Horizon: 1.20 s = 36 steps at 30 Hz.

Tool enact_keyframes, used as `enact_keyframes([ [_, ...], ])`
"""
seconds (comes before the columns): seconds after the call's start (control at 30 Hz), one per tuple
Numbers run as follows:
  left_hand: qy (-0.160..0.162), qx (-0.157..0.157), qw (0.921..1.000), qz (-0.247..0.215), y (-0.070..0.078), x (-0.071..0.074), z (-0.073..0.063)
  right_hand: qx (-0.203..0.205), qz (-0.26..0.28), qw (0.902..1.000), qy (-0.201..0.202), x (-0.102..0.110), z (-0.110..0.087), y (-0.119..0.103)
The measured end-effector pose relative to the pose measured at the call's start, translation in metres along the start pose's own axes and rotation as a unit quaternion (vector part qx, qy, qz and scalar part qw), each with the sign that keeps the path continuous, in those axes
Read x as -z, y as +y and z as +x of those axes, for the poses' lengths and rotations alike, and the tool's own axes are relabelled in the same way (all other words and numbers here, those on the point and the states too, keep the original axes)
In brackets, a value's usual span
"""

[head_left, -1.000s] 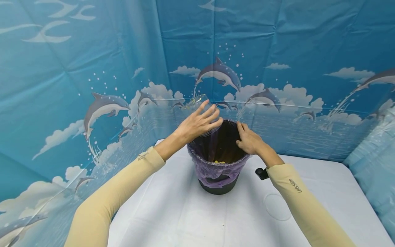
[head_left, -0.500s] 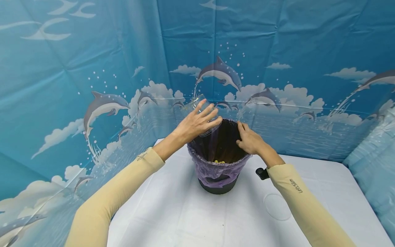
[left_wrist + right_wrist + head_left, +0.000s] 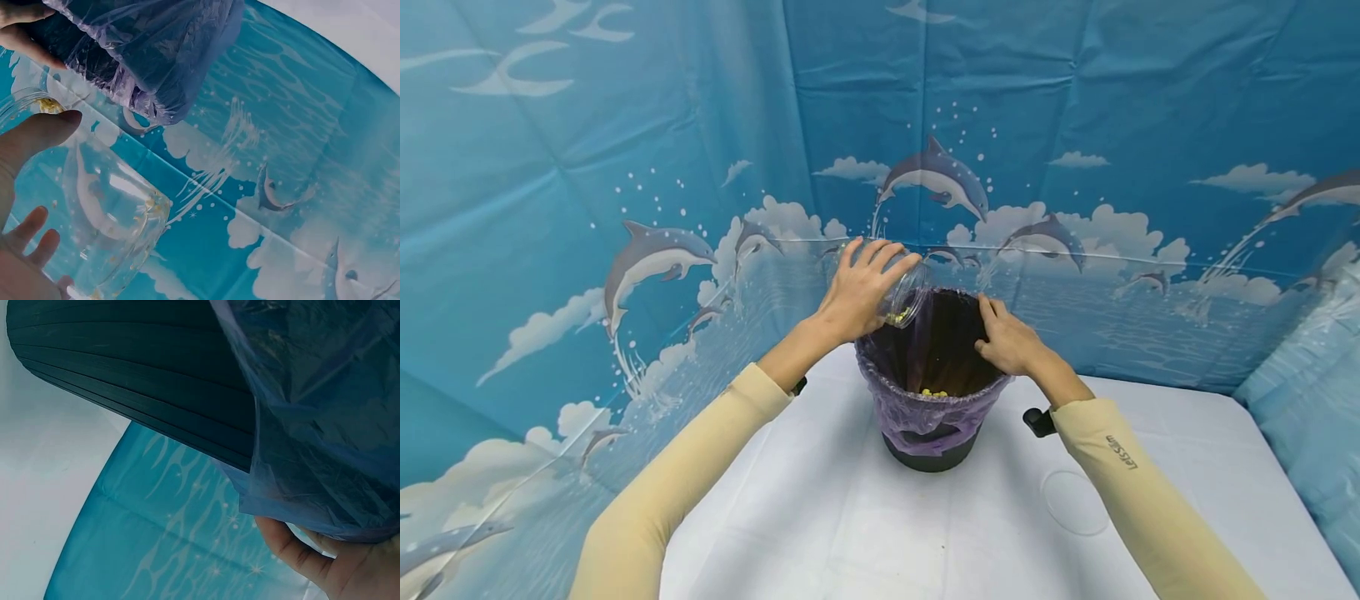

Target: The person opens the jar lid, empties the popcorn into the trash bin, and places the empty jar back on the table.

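My left hand (image 3: 856, 293) grips a clear jar (image 3: 908, 293), tilted on its side with its mouth over the left part of a black trash bin (image 3: 928, 460). Yellow bits (image 3: 898, 317) have gathered inside the mouth. In the left wrist view the thumb lies across the jar near the mouth, and small crumbs (image 3: 153, 203) cling by its base. A purple bin liner (image 3: 917, 421) is folded over the bin's rim. The right hand (image 3: 1009, 343) pinches the lined rim at the right; in the right wrist view its fingers (image 3: 290, 547) are partly under the liner. More yellow bits (image 3: 934, 392) lie inside the bin.
The bin stands on a white-covered table (image 3: 865, 533). A thin clear ring-shaped disc (image 3: 1073, 502) lies at the right, and a black wrist device (image 3: 1039, 422) shows beside the right sleeve. A blue dolphin-print curtain (image 3: 700, 108) closes in the back and sides.
The left hand has shifted slightly left and rolled the jar, so its mouth now faces more sideways. Yellow bits now show at the mouth. The right hand has stayed in place.
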<state>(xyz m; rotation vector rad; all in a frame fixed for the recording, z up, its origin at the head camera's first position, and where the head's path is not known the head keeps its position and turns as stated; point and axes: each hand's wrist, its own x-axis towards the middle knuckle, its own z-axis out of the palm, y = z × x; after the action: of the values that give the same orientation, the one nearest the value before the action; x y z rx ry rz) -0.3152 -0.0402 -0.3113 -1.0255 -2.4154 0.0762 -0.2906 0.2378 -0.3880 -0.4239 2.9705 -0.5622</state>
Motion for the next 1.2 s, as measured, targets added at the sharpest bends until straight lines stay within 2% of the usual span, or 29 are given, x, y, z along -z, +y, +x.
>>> enact_keyframes([
  [0.13,0.003,0.018,0.9992,-0.036,-0.004,-0.001,-0.004,-0.001,-0.001,1.0000,0.001,0.000,0.000,0.000],
  [0.2,0.007,0.036,0.9967,-0.072,-0.007,-0.001,-0.008,-0.001,-0.001,1.0000,0.001,0.000,0.000,0.000],
  [0.27,0.012,0.065,0.9886,-0.135,-0.009,-0.002,-0.014,-0.001,0.000,1.0000,0.000,-0.001,0.000,-0.001],
  [0.3,0.018,0.083,0.9811,-0.174,-0.011,-0.001,-0.018,-0.001,0.000,1.0000,-0.001,-0.002,0.000,-0.001],
  [0.37,0.035,0.121,0.9589,-0.254,-0.014,-0.002,-0.026,0.000,0.001,1.0000,0.000,-0.002,0.000,-0.001],
  [0.47,0.062,0.173,0.9133,-0.364,-0.019,-0.002,-0.043,-0.001,0.001,1.0000,0.000,-0.002,0.000,0.000],
  [0.57,0.087,0.209,0.8720,-0.434,-0.023,-0.004,-0.065,-0.002,0.000,1.0000,0.000,-0.002,0.001,0.000],
  [0.77,0.131,0.259,0.8067,-0.515,-0.021,-0.016,-0.124,0.001,0.000,1.0000,-0.001,0.000,0.001,0.001],
  [0.8,0.134,0.267,0.7973,-0.525,-0.018,-0.019,-0.135,0.000,0.001,1.0000,-0.002,0.000,0.001,0.001],
  [0.87,0.135,0.281,0.7833,-0.538,-0.011,-0.026,-0.156,0.001,0.002,1.0000,-0.004,0.000,0.001,0.001],
  [0.97,0.124,0.303,0.7762,-0.539,0.005,-0.040,-0.185,0.000,0.002,1.0000,-0.003,0.000,0.001,0.001],
  [1.03,0.116,0.311,0.7752,-0.537,0.018,-0.052,-0.201,0.000,0.003,1.0000,-0.002,0.000,0.002,0.001],
  [1.2,0.081,0.312,0.7640,-0.559,0.059,-0.081,-0.223,0.002,0.001,1.0000,-0.001,0.000,0.002,0.002],
])
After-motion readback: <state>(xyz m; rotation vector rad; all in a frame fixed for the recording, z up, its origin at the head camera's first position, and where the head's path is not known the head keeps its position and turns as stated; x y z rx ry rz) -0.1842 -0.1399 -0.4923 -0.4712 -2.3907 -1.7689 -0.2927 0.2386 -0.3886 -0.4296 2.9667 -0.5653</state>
